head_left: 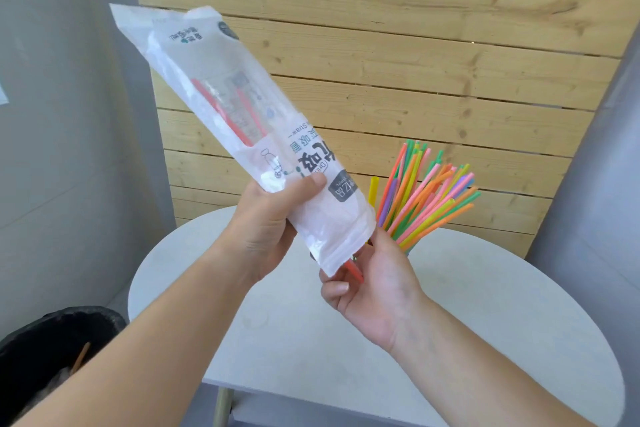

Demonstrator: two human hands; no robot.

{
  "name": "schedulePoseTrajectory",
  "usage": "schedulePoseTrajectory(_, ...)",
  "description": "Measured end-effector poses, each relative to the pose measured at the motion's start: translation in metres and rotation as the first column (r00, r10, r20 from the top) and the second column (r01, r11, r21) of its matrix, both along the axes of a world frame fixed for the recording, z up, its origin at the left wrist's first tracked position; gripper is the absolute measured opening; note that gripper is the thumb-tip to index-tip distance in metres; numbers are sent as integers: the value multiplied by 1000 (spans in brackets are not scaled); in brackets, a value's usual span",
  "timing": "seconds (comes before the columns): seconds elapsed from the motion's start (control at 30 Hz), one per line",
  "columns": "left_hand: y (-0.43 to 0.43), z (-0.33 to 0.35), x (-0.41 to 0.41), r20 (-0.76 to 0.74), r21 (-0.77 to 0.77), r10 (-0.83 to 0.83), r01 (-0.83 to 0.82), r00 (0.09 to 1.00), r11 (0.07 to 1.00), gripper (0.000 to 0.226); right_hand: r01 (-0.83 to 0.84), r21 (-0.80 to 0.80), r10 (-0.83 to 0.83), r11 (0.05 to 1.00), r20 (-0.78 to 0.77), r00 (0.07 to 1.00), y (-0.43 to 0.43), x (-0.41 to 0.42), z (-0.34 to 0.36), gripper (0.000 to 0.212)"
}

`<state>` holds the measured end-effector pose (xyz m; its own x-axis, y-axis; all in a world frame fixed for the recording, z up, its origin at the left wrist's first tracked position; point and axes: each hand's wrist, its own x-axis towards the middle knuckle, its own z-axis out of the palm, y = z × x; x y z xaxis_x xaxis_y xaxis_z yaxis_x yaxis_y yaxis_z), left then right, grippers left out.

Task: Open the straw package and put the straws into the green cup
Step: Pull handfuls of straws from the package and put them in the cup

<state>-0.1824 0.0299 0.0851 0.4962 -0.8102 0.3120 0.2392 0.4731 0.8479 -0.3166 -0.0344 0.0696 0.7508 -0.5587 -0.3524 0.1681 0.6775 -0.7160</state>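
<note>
My left hand (266, 225) grips the white plastic straw package (221, 104) near its lower end and holds it tilted, mouth down to the right. A couple of red straws (221, 111) show through the bag. One red straw tip (355, 270) sticks out of the open mouth, and the fingers of my right hand (374, 288) are closed around it just below the bag. Behind my right hand a fan of several coloured straws (426, 194) stands up from the green cup, which my hand almost wholly hides.
A round white table (311, 340) lies below my hands. A black-lined waste bin (52, 350) stands at the lower left. A wooden slat wall (381, 45) is behind, with grey walls on either side.
</note>
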Motion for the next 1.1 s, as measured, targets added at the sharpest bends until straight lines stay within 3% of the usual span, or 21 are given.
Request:
schedulePoseTrajectory(0.2,1,3,3,270,-33,89,-83,959,996,29,65,26,-65,998,6,998,0,1,-11,64)
schedulePoseTrajectory(0.3,1,5,4,370,-11,49,-49,928,999,30,79,20,-79,997,6,997,1,2,-13,56)
schedulePoseTrajectory(0.43,1,3,7,385,3,51,-57,922,998,31,105,4,-105,994,-1,994,2,3,-14,48)
schedulePoseTrajectory(0.63,1,-7,16,240,-34,90,-85,967,996,29,107,23,-108,994,28,994,-1,2,-18,54)
schedulePoseTrajectory(0.87,-1,-12,20,79,-10,118,-118,990,993,24,75,6,-75,997,45,996,-1,-1,-17,36)
schedulePoseTrajectory(1.03,2,-12,32,-178,8,199,-201,964,980,44,148,-68,-141,987,99,985,-6,-2,-15,6)
schedulePoseTrajectory(1.1,3,-13,38,-307,21,219,-224,926,974,38,184,-133,-171,974,103,980,-10,-4,-12,7)
